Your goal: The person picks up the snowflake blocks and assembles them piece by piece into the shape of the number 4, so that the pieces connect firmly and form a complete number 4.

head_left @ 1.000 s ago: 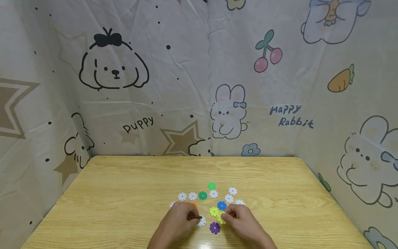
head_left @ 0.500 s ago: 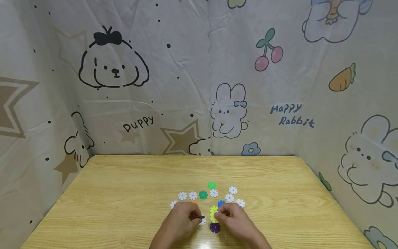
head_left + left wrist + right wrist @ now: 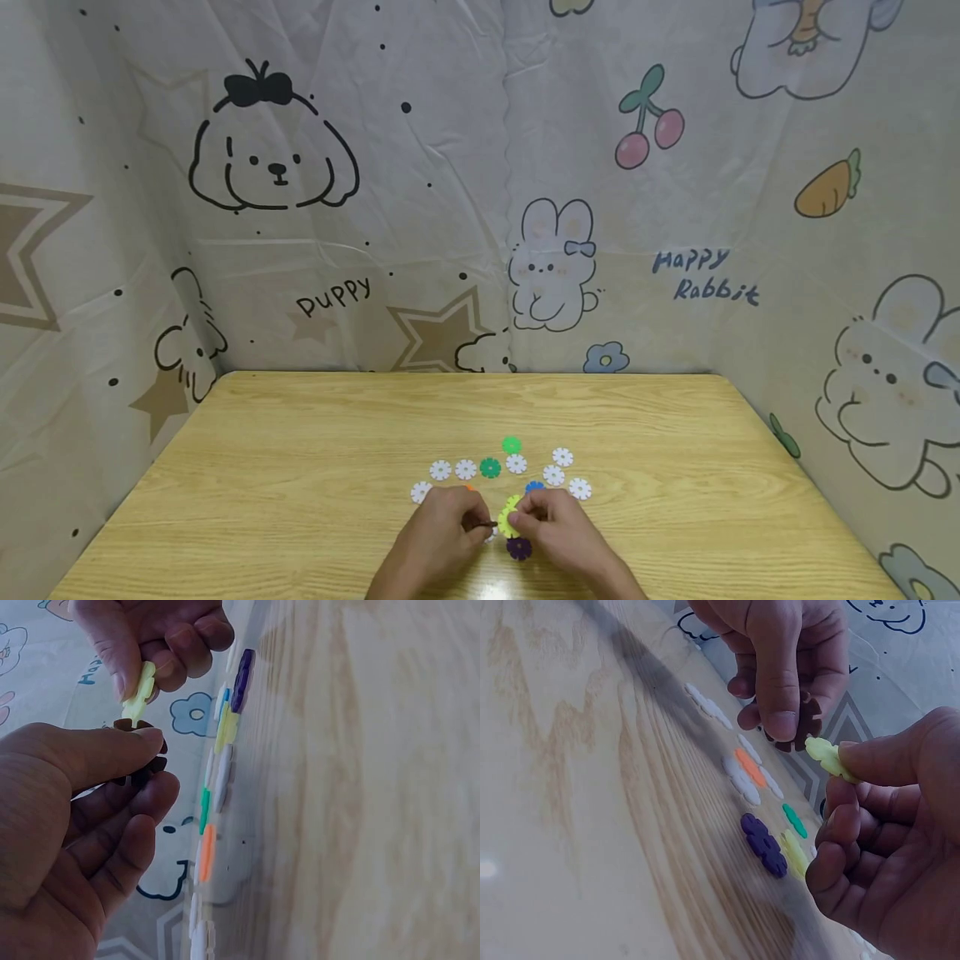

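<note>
My left hand (image 3: 438,533) pinches a dark brown notched plastic disc (image 3: 811,720) between thumb and fingers. My right hand (image 3: 566,529) holds a yellow notched disc (image 3: 825,755) by thumb and fingertips. Both discs are up off the table, and their rims meet or nearly meet in the two wrist views; whether the notches interlock I cannot tell. In the head view the brown disc appears as a thin dark edge, pointing at the yellow one. Below the hands lie a purple disc (image 3: 518,548) and a second yellow disc (image 3: 796,855). The left hand partly hides an orange disc (image 3: 750,767).
On the wooden table (image 3: 262,483) several white discs lie flat beyond the hands, with a dark green disc (image 3: 490,467), a light green disc (image 3: 512,445) and a partly covered blue disc (image 3: 534,487). A printed cloth (image 3: 420,167) hangs behind and at both sides.
My right hand has lifted the yellow disc and moved left, bringing it up to the brown disc. The left hand has shifted slightly right, still holding the brown disc.
</note>
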{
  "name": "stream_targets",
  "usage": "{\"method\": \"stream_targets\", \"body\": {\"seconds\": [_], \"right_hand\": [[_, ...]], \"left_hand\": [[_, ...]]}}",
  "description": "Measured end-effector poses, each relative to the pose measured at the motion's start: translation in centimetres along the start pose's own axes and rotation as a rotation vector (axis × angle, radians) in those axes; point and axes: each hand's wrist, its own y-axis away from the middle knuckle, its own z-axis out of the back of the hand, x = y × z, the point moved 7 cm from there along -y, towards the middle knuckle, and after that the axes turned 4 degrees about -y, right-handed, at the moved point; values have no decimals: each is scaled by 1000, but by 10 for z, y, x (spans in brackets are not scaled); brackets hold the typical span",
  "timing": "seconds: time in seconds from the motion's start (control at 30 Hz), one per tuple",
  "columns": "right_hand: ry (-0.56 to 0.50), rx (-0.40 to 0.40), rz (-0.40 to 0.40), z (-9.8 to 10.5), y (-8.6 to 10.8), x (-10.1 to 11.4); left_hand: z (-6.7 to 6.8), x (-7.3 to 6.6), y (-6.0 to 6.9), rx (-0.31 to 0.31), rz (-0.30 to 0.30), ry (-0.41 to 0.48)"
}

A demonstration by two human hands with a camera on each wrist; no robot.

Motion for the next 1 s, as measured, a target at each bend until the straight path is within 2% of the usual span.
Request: {"method": "stream_targets", "body": {"seconds": [0.33,0.63,1.0], "right_hand": [[-1,12,8,-4,2,5],[25,34,16,-7,2,4],[94,40,37,-8,2,5]], "left_hand": [[2,-5,2,-46,-52,-36],[2,-5,3,-55,-66,11],[3,-6,1,-25,-57,-1]]}}
